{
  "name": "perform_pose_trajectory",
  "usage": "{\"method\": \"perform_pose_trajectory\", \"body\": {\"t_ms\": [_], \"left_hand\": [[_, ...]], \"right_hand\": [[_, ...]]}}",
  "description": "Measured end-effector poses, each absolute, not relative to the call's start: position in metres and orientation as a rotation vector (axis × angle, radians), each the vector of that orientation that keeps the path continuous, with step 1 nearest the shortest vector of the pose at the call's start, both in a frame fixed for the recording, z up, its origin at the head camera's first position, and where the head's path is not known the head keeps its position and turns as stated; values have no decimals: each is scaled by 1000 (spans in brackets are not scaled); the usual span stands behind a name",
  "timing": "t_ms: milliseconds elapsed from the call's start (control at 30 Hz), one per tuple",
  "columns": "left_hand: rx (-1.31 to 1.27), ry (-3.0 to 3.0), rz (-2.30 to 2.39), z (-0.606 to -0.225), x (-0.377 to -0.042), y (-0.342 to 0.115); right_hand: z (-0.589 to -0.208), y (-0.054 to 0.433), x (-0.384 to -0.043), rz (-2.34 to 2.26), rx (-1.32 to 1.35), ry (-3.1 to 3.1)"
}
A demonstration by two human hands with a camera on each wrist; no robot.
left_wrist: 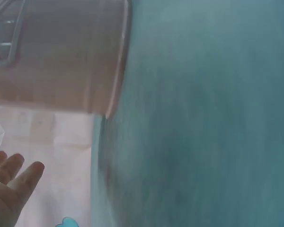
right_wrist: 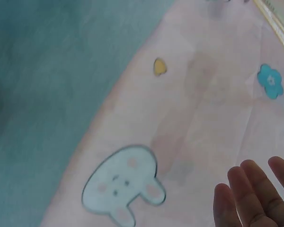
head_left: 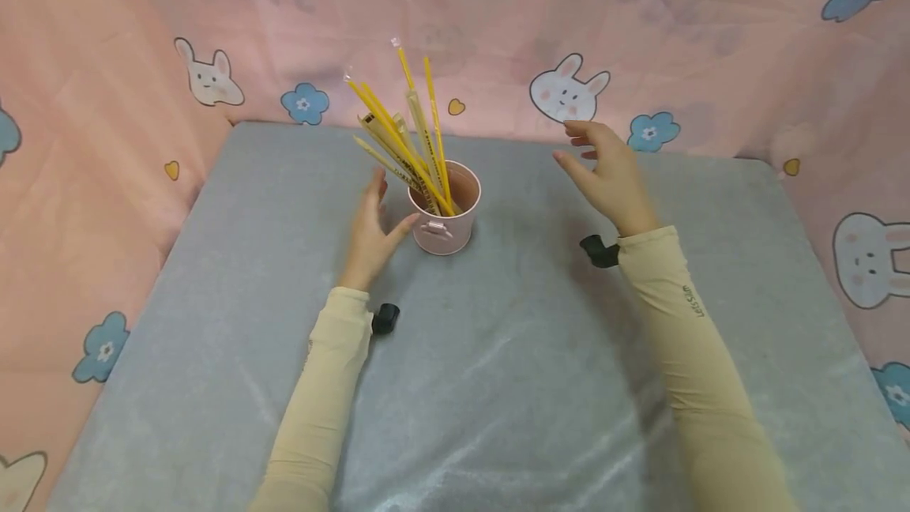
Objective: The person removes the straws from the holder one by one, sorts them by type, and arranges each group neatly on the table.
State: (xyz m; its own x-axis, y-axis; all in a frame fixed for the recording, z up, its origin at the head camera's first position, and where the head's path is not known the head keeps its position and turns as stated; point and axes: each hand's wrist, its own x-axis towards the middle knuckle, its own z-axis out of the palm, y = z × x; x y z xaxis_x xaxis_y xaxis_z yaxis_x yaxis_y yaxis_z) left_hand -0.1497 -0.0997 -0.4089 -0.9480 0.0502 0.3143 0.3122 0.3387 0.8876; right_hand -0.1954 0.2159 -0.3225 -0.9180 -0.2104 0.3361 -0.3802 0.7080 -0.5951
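On grey tabletop, pink rabbit-print backdrop behind, bucket of yellow sticks, left hand spread beside, right hand loosely spread, well apart.

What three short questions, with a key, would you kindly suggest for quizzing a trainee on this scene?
1. Which hand is nearer the pink bucket: the left hand or the right hand?
2. Multiple choice: the yellow sticks stand A) behind, B) beneath or C) inside the bucket.
3. True or false: the right hand grips one of the sticks.

Key: 1. The left hand. 2. C. 3. False.
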Motion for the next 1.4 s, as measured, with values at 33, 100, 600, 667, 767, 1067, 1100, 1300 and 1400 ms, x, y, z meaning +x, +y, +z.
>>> {"method": "perform_pose_trajectory", "body": {"t_ms": [33,100,600,667,767,1067,1100,1300,1400], "left_hand": [[-328,-2338,-1702,-410,-150,-97],[-330,-2281,-1793,-411,-150,-93],[-151,-2006,-2148,-427,-149,-79],[-162,-2007,-2150,-428,-149,-78],[-165,-2002,-2170,-426,-149,-77],[-173,-2024,-2188,-414,-144,-74],[-169,-2026,-2190,-417,-145,-74],[-157,-2011,-2182,-426,-148,-74],[-153,-2002,-2174,-427,-148,-73]], "right_hand": [[-324,210,-197,1034,478,-2668],[-326,198,-200,1085,490,-2658],[-337,124,-221,1393,575,-2680],[-339,116,-225,1434,587,-2673],[-339,105,-229,1480,593,-2652],[-346,87,-238,1590,549,-2599],[-347,86,-238,1600,544,-2593],[-354,83,-240,1633,533,-2567],[-356,84,-240,1665,525,-2556]]}}
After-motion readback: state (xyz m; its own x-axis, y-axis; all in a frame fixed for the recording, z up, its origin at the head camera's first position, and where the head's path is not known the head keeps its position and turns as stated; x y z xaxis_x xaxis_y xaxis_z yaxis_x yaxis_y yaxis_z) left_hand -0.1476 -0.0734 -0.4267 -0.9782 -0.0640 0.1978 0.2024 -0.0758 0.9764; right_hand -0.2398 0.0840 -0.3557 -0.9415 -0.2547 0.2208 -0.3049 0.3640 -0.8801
